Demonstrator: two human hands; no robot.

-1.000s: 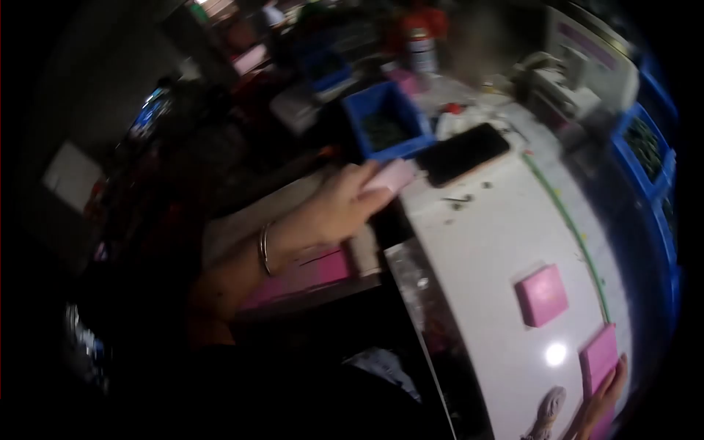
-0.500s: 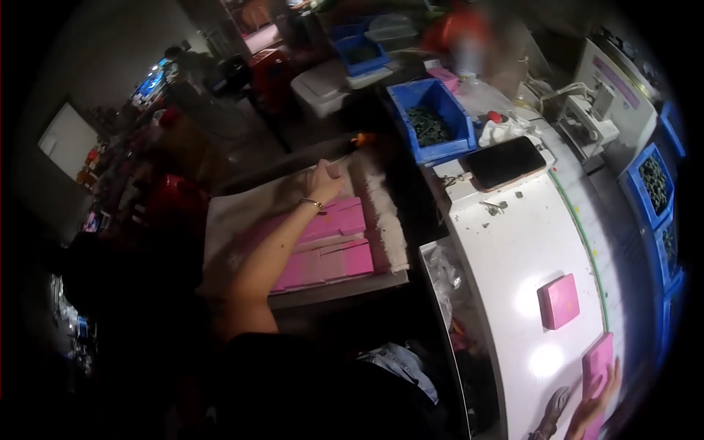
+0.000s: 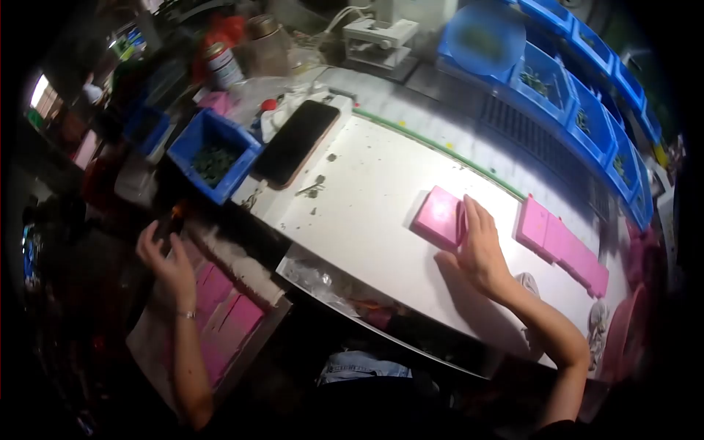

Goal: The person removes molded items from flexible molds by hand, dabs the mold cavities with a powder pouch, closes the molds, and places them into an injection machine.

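Observation:
My right hand (image 3: 482,246) is at the right edge of a pink block (image 3: 440,215) on the white tabletop (image 3: 367,198), its fingers and thumb around that edge. A row of pink blocks (image 3: 561,246) lies further right, beside a green strip. My left hand (image 3: 170,262) hovers with fingers apart and nothing in them, above a tray (image 3: 275,312) at the lower left. Pink blocks (image 3: 233,323) lie in that tray, next to my left wrist.
A phone (image 3: 297,143) lies at the table's left end, next to a blue bin (image 3: 214,155) of dark green pieces. More blue bins (image 3: 543,86) line the back right. A white device (image 3: 380,40) and a spray can (image 3: 223,66) stand behind. An open drawer (image 3: 330,290) is below the tabletop.
The view has swung to the right. My left hand held a pink block earlier and is now empty. My right hand has moved from the row of blocks to the single block.

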